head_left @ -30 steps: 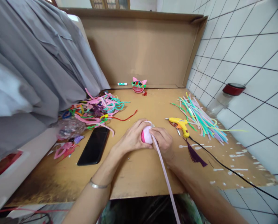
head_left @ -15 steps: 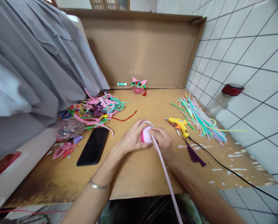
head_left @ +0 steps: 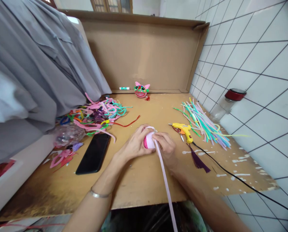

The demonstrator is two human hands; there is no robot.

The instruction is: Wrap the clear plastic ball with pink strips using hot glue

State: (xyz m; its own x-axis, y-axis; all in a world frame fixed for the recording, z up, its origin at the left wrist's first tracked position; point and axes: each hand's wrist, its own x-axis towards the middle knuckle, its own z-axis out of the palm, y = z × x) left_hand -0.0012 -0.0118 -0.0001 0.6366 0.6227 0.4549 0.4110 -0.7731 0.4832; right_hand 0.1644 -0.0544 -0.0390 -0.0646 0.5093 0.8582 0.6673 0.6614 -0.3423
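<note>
My left hand (head_left: 136, 141) is wrapped round a small pink ball (head_left: 149, 141) that is partly covered with pale pink windings, with deep pink showing at its left side. At the ball's right side, my right hand (head_left: 166, 145) pinches a pale pink pipe cleaner (head_left: 163, 175), whose long free end hangs down past the table edge. The fingertips of both hands hide parts of the ball. A yellow glue gun (head_left: 184, 129) lies just right of my right hand, its nozzle pointing left.
A tangle of coloured pipe cleaners (head_left: 102, 111) and a black phone (head_left: 93, 154) lie left. More pipe cleaners (head_left: 204, 122), a purple tassel (head_left: 199, 159) and a red-lidded jar (head_left: 227, 103) are right. A pink-eared animal head (head_left: 141, 90) and glue stick (head_left: 124, 88) sit at the back.
The whole view has shifted slightly, so things appear a little further left. Both hands keep their hold on the ball and pipe cleaner, with hardly any movement.
</note>
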